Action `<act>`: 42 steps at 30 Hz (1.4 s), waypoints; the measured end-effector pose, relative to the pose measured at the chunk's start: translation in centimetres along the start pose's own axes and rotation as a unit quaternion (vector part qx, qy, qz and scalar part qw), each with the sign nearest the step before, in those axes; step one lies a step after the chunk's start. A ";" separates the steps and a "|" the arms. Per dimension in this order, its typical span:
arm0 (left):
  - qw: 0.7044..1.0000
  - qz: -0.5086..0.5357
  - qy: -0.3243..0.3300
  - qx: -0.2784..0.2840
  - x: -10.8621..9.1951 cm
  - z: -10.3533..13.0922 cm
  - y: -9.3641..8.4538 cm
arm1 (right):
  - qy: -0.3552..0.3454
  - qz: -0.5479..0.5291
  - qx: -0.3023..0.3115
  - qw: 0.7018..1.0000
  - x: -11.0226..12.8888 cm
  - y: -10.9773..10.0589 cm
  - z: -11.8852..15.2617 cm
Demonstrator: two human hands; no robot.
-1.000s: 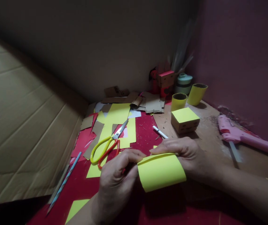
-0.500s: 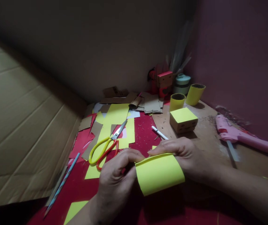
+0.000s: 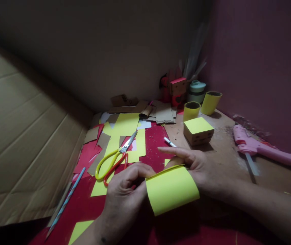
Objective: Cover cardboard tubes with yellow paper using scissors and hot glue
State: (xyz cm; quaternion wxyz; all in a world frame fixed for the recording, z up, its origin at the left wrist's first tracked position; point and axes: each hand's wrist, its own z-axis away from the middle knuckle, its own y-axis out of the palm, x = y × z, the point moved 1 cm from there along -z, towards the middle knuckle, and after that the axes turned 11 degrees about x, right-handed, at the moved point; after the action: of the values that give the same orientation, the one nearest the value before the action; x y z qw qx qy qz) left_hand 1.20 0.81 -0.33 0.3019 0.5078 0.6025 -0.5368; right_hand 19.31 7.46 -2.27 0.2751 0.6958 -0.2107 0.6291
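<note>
A curved piece of yellow paper (image 3: 172, 192) is held up in front of me, its top edge folded over. My left hand (image 3: 129, 195) pinches the paper's left end between thumb and curled fingers. At the upper right end is my right hand (image 3: 195, 166), its index finger stretched out to the left above the paper while the other fingers stay against the edge, partly hidden. Whether anything lies inside the curve cannot be seen. Yellow-and-red-handled scissors (image 3: 120, 154) rest, blades partly apart, on yellow paper sheets (image 3: 127, 122) beyond my left hand.
A cardboard block (image 3: 198, 131) with a yellow top stands before two yellow tubes (image 3: 191, 110). To the right lies a pink glue gun (image 3: 265, 146). Also here are a white pen (image 3: 169, 142), a striped pencil (image 3: 66, 202), cardboard scraps (image 3: 163, 112) and a leaning cardboard panel (image 3: 23, 136).
The right index finger has lifted off the paper's top edge and now points left. Both hands and the paper otherwise stay nearly in place; the view has shifted slightly.
</note>
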 end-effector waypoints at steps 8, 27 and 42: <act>0.990 0.076 -0.114 -0.016 0.3 -0.2 -0.2 | 0.018 -0.066 0.011 0.998 0.5 0.3 -0.2; 0.994 -0.098 0.046 -0.009 0.2 -0.2 -1.2 | -0.112 0.208 -0.010 0.972 2.7 -0.6 0.9; 0.952 -0.258 0.153 0.054 0.3 0.4 -1.1 | -0.029 0.322 -0.029 0.946 2.7 0.1 0.6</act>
State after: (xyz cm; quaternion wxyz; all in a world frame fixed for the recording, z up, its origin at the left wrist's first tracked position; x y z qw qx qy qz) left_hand 0.06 0.62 -0.30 0.0294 0.4269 0.7220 -0.5437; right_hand 20.02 7.08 0.36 0.0715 0.6009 -0.4493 0.6572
